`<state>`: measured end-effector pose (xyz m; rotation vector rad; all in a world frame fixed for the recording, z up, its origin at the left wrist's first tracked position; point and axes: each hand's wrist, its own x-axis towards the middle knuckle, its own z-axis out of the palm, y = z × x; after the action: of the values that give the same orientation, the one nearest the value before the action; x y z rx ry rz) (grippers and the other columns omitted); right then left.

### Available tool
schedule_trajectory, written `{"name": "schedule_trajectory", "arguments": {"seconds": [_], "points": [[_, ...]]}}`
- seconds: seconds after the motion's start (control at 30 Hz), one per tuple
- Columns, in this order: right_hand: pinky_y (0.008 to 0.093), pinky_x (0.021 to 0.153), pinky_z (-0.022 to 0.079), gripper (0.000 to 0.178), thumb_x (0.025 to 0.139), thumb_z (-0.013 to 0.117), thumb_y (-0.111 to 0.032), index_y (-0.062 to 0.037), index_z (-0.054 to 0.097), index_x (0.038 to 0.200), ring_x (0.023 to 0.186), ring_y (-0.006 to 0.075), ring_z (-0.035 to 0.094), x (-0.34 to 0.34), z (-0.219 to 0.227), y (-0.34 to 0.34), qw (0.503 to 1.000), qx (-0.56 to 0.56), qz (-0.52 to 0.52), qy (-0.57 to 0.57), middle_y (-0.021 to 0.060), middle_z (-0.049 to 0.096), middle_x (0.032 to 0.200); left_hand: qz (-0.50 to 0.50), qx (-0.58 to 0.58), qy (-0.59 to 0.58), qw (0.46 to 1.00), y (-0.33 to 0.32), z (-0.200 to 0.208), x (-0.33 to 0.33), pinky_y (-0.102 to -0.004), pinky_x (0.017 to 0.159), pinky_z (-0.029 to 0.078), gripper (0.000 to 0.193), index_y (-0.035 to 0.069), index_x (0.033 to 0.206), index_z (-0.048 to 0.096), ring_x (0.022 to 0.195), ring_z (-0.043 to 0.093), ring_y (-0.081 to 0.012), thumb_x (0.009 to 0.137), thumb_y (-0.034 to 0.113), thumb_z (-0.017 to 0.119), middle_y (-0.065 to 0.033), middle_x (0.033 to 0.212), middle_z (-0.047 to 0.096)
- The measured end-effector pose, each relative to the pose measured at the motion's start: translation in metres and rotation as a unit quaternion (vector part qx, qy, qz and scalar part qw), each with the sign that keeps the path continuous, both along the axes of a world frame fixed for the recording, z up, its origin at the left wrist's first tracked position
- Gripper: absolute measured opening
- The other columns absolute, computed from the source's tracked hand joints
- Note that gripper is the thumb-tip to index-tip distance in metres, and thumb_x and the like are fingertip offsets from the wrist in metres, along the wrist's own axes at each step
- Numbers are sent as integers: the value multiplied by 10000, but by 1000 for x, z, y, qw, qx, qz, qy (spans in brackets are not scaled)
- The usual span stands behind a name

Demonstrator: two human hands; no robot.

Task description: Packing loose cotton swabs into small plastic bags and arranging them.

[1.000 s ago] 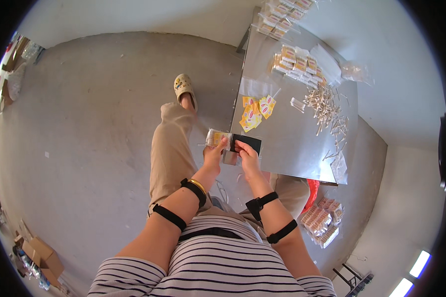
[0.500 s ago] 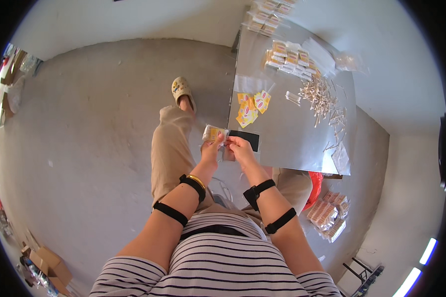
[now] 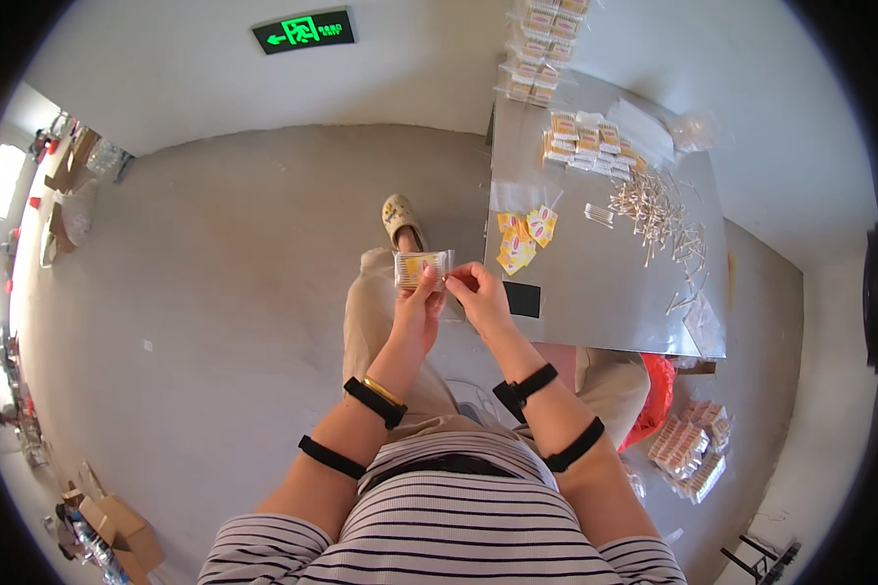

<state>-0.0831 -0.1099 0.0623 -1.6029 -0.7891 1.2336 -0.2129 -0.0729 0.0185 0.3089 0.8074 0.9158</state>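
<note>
A small clear bag of cotton swabs (image 3: pixel 412 266) with a yellow card inside is held up over my lap, left of the table's edge. My left hand (image 3: pixel 420 310) grips it from below, thumb across its front. At the bag's right end, my right hand (image 3: pixel 479 295) is closed in a pinch on the clear plastic edge; the fingertips are partly hidden. Yellow-and-white printed cards (image 3: pixel 523 239) lie on the table close to my right hand. Beyond them is a short row of loose cotton swabs (image 3: pixel 599 214), beside a large heap of swabs (image 3: pixel 654 210).
The metal table (image 3: pixel 595 302) stands at my right, with a flat black device (image 3: pixel 523 299) at its near left corner. Filled swab packs (image 3: pixel 585 141) are piled farther back, and taller stacks (image 3: pixel 546 44) rise behind. A red bag (image 3: pixel 654 395) and bundled packs (image 3: pixel 688 444) sit below the table.
My view has shifted, so the table sits farther right and lower. Both hands have drawn the bag away from the table's edge and the black device, and it now shows more face-on.
</note>
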Motion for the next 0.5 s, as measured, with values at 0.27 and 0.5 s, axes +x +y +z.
{"name": "schedule_trajectory", "arguments": {"seconds": [0.27,0.5], "points": [[298,774,525,71,913,701,-19,9,642,884,843,134,669,30,90,-48,974,194,-106,58,88,688,925,-172,31,-180,968,-26,69,24,-378,1079,373,542,196,1395,518,1269,514,-132,940,402,729,40,1356,587],[339,791,517,72,876,709,9,-24,648,894,869,232,685,79,151,-116,926,220,-85,-294,86,711,929,-244,468,169,832,-29,125,33,-402,1066,388,790,140,1468,486,1270,492,-174,804,359,855,-6,1402,540]]}}
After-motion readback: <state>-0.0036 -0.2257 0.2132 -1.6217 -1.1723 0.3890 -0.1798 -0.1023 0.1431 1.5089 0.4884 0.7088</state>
